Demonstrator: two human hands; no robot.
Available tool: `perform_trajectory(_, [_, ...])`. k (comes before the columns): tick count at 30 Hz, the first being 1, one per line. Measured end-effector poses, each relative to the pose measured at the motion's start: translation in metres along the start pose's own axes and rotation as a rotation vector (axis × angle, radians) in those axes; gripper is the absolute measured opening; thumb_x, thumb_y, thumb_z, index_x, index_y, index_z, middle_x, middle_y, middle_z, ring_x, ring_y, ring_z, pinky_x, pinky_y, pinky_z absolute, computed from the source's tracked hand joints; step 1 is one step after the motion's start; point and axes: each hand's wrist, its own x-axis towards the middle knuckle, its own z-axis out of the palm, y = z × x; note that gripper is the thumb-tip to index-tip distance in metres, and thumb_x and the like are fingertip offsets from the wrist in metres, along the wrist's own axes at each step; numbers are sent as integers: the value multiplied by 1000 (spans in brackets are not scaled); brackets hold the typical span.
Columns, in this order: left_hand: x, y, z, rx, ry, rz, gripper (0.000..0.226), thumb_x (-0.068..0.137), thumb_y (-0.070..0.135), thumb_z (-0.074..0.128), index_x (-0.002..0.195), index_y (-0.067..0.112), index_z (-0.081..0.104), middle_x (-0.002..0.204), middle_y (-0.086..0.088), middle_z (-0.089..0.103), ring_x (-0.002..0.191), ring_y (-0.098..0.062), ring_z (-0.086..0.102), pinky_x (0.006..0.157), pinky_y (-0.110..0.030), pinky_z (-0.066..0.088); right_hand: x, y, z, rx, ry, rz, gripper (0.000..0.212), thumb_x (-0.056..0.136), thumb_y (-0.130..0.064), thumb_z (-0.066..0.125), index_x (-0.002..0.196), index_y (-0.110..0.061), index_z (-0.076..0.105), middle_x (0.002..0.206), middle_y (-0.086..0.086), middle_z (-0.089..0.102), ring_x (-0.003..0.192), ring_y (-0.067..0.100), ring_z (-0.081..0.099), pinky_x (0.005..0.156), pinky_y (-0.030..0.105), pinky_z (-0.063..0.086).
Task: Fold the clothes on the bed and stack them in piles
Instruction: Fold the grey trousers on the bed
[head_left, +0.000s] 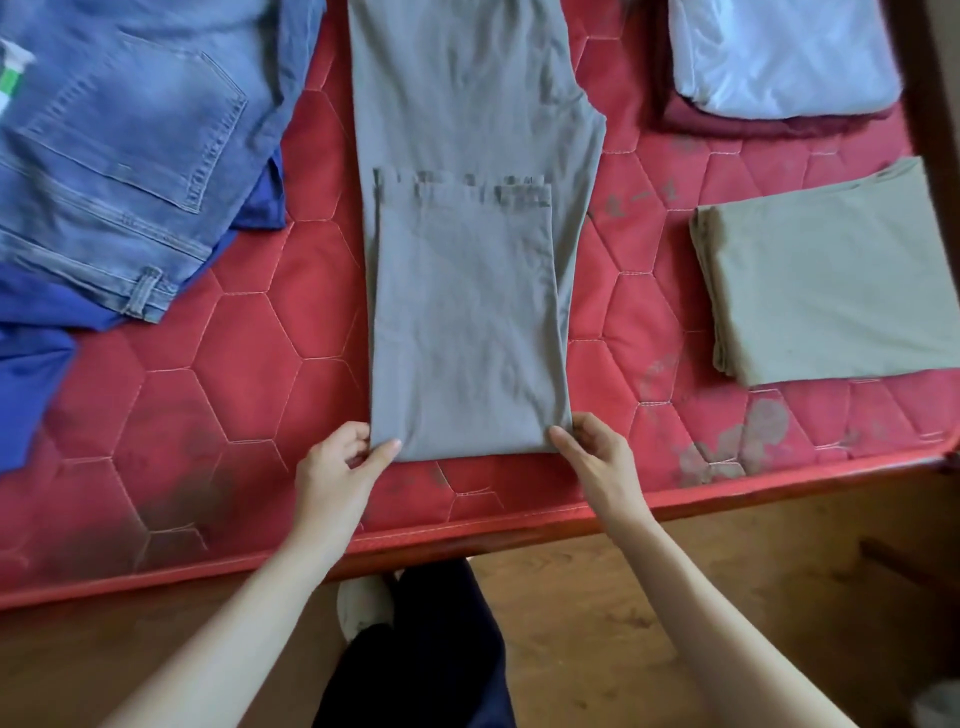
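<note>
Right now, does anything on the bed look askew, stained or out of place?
Yes: dark grey stains mark the red mattress near its front right corner, below the folded olive garment. The grey trousers lie straight.

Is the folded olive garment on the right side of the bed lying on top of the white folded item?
No, the olive garment lies alone on the red mattress, apart from the white folded item.

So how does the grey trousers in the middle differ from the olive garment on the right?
The grey trousers are only partly folded, long and still gripped at the near corners by the left hand and right hand; the olive garment is a finished compact rectangle, untouched. Grey is cooler, olive more yellowish. Both lie flat on the red mattress.
</note>
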Motion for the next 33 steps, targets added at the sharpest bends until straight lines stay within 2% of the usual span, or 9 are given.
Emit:
perform_trajectory(5, [9, 2, -2, 17, -4, 26, 2, 87, 18, 68, 89, 19, 69, 80, 4, 74, 80, -7, 67, 75, -19, 48, -1, -9, 3, -73, 52, -44, 11, 92, -31, 61, 93, -22, 65, 76, -15, 65, 68, 3, 56, 63, 22, 43])
perform_trajectory(8, [41, 17, 2, 61, 76, 55, 17, 86, 21, 70, 101, 14, 67, 94, 0, 72, 91, -14, 66, 84, -29, 48, 25, -32, 7, -116, 119, -81, 20, 91, -30, 60, 110, -24, 62, 86, -17, 63, 77, -3, 58, 65, 11, 42])
perform_trajectory(13, [97, 60, 4, 129, 192, 163, 34, 84, 20, 71, 116, 19, 61, 97, -2, 71, 90, -19, 66, 87, -36, 51, 77, -79, 14, -217, 198, -154, 35, 92, -18, 54, 127, -18, 54, 100, -6, 65, 96, 20, 61, 81, 34, 46])
perform_trajectory(16, [127, 85, 4, 102, 176, 173, 28, 84, 17, 71, 112, 15, 66, 99, -9, 71, 93, -24, 67, 88, -44, 54, 107, -97, 17, -310, 238, -176, 33, 94, -15, 50, 126, -14, 56, 113, 5, 67, 103, 28, 60, 81, 36, 46])
perform_trajectory(19, [151, 102, 7, 160, 190, 194, 26, 84, 20, 71, 108, 12, 69, 99, -6, 70, 89, -18, 64, 87, -33, 53, 129, -110, 19, -406, 270, -223, 23, 95, -19, 50, 111, -13, 64, 107, 5, 65, 99, 26, 58, 67, 31, 36])
perform_trajectory(21, [161, 111, 11, 205, 227, 210, 24, 83, 22, 72, 105, 12, 69, 97, -2, 69, 87, -14, 61, 81, -25, 47, 139, -117, 21, -429, 327, -219, 19, 94, -23, 54, 100, -12, 69, 105, 2, 61, 96, 22, 57, 66, 28, 31])
perform_trajectory(25, [175, 119, 16, 177, 299, 223, 18, 84, 22, 70, 99, 13, 71, 106, -5, 67, 99, -21, 61, 87, -29, 45, 147, -125, 25, -366, 472, -271, 21, 92, -26, 60, 89, -9, 71, 105, -2, 57, 94, 16, 55, 65, 26, 32])
perform_trajectory(29, [188, 120, 13, 95, 368, 212, 16, 84, 20, 70, 96, 10, 71, 93, 0, 67, 96, -22, 63, 85, -28, 45, 154, -133, 28, -303, 552, -244, 23, 94, -31, 56, 90, -12, 70, 97, -3, 59, 78, 13, 51, 63, 26, 27])
perform_trajectory(33, [197, 121, 13, 202, 394, 181, 16, 83, 22, 72, 95, 12, 71, 94, -3, 71, 88, -19, 64, 79, -29, 47, 169, -136, 31, -366, 474, -88, 21, 94, -29, 54, 101, -14, 66, 105, 1, 62, 94, 21, 58, 68, 27, 32])
